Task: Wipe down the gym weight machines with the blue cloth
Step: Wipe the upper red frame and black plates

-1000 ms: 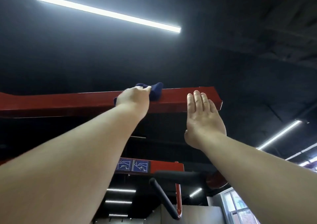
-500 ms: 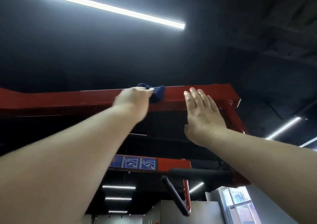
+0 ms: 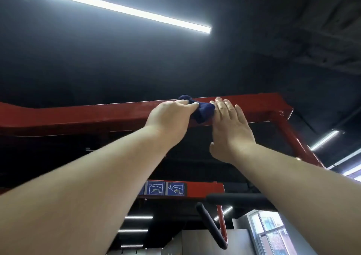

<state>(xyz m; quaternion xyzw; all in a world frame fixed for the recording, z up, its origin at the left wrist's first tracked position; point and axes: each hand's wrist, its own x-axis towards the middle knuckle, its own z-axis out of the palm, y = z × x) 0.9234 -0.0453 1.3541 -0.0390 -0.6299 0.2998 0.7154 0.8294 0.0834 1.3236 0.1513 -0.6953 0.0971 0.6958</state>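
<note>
A red top beam of the weight machine runs across the view overhead. My left hand grips a bunched dark blue cloth and presses it against the beam's side and top edge. My right hand is flat, fingers together and pointing up, just right of the cloth with its fingertips on the beam. Both arms reach upward from the bottom of the frame.
The beam ends at a corner on the right, where a red post slopes down. Below hangs a lower red bar with blue instruction stickers and black padded handles. A ceiling light strip glows above.
My left hand has slid the cloth rightward along the beam, closing the gap to my right hand. The view has shifted so more of the beam's right corner and post shows.
</note>
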